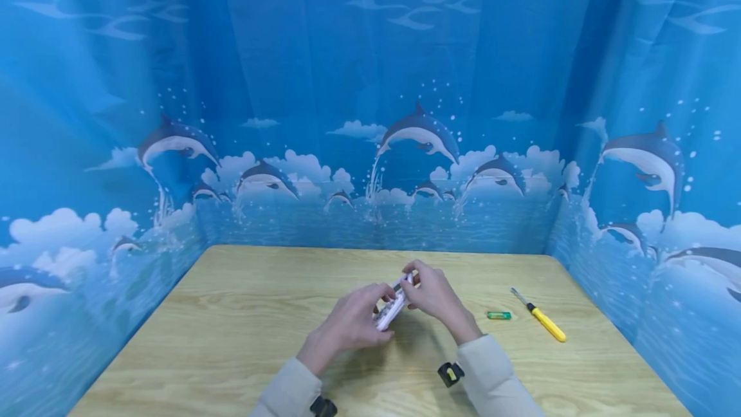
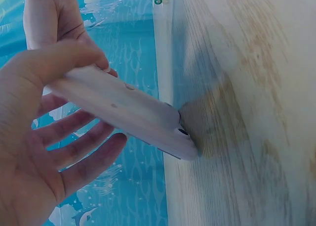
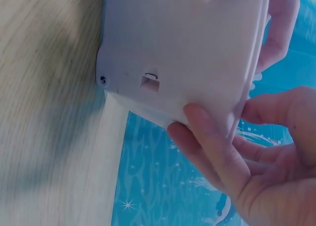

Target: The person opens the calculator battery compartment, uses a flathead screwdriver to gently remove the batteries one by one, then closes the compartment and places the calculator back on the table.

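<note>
Both hands hold a white calculator [image 1: 392, 315] tilted over the table, its buttons and dark display partly hidden behind fingers. My left hand [image 1: 354, 319] grips the near left end between thumb and fingers. At the far upper end, my right hand [image 1: 434, 293] pinches the edge. The right wrist view shows the flat back casing [image 3: 173, 43], with a square notch [image 3: 150, 83] and a corner screw hole [image 3: 103, 80]. In the left wrist view the thumb [image 2: 74, 58] lies over the casing's edge while the other fingers spread beneath.
A green battery [image 1: 499, 315] lies on the wooden table [image 1: 249, 314] to the right of the hands. Beyond it is a screwdriver [image 1: 546, 322] with a yellow handle, its tip pointing away. A blue dolphin-print curtain [image 1: 324, 82] encloses the table's back and sides.
</note>
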Action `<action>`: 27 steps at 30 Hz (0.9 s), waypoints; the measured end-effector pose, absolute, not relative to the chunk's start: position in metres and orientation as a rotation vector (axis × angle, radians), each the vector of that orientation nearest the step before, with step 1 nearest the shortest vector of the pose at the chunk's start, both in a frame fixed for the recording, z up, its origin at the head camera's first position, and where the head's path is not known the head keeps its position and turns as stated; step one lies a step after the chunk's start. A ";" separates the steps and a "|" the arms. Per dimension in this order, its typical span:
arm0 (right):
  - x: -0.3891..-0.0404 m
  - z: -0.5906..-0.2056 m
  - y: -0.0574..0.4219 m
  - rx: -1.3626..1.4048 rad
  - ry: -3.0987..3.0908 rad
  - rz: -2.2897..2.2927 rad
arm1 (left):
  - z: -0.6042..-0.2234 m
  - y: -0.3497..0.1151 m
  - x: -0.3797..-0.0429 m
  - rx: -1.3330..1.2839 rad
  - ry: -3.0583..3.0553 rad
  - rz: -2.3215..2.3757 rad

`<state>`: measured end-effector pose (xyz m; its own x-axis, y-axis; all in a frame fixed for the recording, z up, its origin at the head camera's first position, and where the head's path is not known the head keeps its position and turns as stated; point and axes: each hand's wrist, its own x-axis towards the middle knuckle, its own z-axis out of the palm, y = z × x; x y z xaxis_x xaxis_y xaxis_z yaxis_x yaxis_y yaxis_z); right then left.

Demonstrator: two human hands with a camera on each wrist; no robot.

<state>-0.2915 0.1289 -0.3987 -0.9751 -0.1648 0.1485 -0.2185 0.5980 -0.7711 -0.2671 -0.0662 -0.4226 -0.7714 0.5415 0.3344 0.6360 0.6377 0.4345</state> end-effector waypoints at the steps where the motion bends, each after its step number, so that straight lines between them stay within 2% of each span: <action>1: -0.291 -0.399 0.129 0.326 -2.755 1.337 | -0.423 -0.067 -0.267 -0.982 -2.693 -0.801; 6: -0.291 -0.401 0.130 0.311 -2.786 1.317 | -0.424 -0.068 -0.265 -1.000 -2.742 -0.765; 12: -0.292 -0.402 0.131 0.321 -2.781 1.327 | -0.423 -0.073 -0.270 -0.971 -2.754 -0.966; 27: -0.292 -0.400 0.130 0.336 -2.788 1.228 | -0.437 -0.088 -0.283 -0.382 -2.803 -1.183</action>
